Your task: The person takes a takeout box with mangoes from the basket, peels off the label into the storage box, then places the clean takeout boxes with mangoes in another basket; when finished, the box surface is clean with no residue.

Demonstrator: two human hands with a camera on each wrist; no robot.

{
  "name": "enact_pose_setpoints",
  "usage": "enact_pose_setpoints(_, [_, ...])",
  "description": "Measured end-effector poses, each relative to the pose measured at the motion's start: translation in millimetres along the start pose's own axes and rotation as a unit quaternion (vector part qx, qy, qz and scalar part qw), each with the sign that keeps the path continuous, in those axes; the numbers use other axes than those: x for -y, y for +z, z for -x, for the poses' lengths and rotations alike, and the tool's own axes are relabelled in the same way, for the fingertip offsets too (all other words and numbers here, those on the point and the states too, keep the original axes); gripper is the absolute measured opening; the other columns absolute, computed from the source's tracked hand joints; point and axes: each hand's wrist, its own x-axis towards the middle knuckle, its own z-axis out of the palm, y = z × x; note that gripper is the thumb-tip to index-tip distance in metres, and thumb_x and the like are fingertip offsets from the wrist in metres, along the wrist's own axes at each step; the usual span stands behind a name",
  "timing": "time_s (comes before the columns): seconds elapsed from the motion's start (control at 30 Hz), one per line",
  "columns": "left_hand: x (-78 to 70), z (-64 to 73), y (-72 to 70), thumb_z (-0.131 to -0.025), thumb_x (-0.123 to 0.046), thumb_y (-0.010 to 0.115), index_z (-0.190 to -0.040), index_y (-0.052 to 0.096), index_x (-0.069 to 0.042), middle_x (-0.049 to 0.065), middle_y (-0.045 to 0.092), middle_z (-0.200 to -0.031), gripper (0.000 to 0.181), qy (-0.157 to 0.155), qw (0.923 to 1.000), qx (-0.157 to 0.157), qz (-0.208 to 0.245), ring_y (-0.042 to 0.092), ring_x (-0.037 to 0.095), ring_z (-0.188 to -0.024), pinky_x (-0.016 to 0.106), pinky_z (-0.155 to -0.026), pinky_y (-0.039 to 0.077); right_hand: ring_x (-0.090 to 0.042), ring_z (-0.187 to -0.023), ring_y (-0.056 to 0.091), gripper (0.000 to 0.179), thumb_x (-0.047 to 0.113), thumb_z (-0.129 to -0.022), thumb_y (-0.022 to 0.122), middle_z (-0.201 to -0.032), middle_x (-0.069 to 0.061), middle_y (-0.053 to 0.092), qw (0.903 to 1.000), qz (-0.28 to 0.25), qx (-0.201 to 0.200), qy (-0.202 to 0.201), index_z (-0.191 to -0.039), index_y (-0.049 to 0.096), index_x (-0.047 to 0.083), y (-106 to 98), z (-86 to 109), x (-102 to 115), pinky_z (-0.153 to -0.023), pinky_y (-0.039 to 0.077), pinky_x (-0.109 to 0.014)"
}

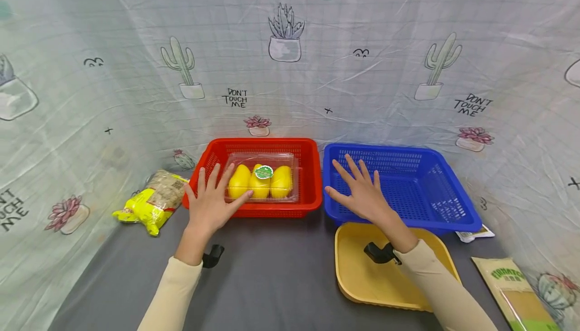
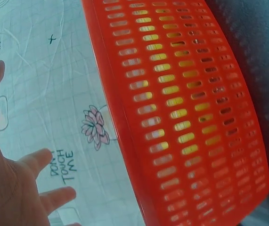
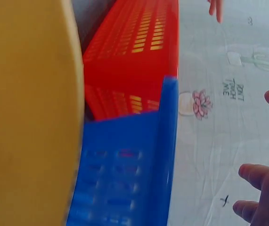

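My left hand [image 1: 209,209] hovers with spread, straight fingers over the front left of the red basket [image 1: 312,205]. Inside that basket lies a clear plastic box of yellow mangoes [image 1: 260,182] with a green round label. Nothing is in the left hand; the left wrist view has its fingers [image 2: 59,200] beside the basket's rim. My right hand [image 1: 366,197], fingers also spread and straight, is over the left part of the blue basket [image 1: 426,190] and holds nothing. Below the right wrist sits a yellow basin [image 1: 362,285], partly covered by the forearm.
A yellow-and-clear bag of dried food [image 1: 156,200] lies left of the red basket. At the right front is a flat packet with green lettering [image 1: 516,290]. A white packet [image 1: 476,234] pokes out under the blue basket. A printed curtain [image 1: 326,84] hangs behind everything.
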Motion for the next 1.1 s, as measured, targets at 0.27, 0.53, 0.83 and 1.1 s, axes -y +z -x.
enact_pose_setpoints(0.27, [10.6, 8.0, -0.1, -0.085, -0.064, 0.058, -0.156, 0.022, -0.025, 0.021, 0.022, -0.157, 0.088, -0.016, 0.9997, -0.017, 0.005, 0.004, 0.045, -0.146, 0.075, -0.107, -0.002, -0.042, -0.148, 0.001, 0.078, 0.059, -0.092, 0.051, -0.164, -0.008, 0.006, 0.9989, -0.038, 0.001, -0.025, -0.157, 0.021, 0.027, 11.3, -5.7, 19.0, -0.113, -0.002, -0.068])
enact_pose_setpoints(0.53, [29.3, 16.7, 8.7, -0.085, -0.061, 0.06, -0.155, 0.025, -0.02, 0.023, 0.025, -0.154, 0.089, -0.039, 0.9984, -0.041, 0.005, 0.012, 0.049, -0.142, 0.075, -0.107, 0.005, -0.042, -0.148, 0.006, 0.076, 0.048, -0.092, 0.058, -0.163, -0.012, 0.012, 0.9935, -0.096, -0.01, -0.059, -0.156, 0.027, 0.021, 26.4, -11.5, 34.3, -0.114, 0.001, -0.065])
enact_pose_setpoints(0.83, [52.4, 23.7, 14.9, -0.085, -0.058, 0.064, -0.155, 0.024, -0.02, 0.023, 0.027, -0.152, 0.09, -0.061, 0.9953, -0.069, 0.028, 0.018, 0.049, -0.14, 0.073, -0.104, 0.017, -0.047, -0.141, 0.024, 0.069, 0.016, -0.089, 0.068, -0.158, -0.021, 0.018, 0.9703, -0.213, -0.02, -0.112, -0.15, 0.036, 0.006, 43.0, -23.9, 42.1, -0.102, 0.034, -0.068])
enact_pose_setpoints(1.1, [68.6, 28.9, 23.6, -0.085, -0.058, 0.064, -0.156, 0.022, -0.019, 0.023, 0.027, -0.153, 0.09, -0.075, 0.9932, -0.081, 0.037, 0.02, 0.05, -0.139, 0.072, -0.105, 0.019, -0.046, -0.137, 0.034, 0.055, 0.007, -0.091, 0.064, -0.153, -0.025, 0.027, 0.9492, -0.296, -0.003, -0.108, -0.143, 0.046, 0.001, 56.9, -36.8, 47.1, -0.108, 0.033, -0.059])
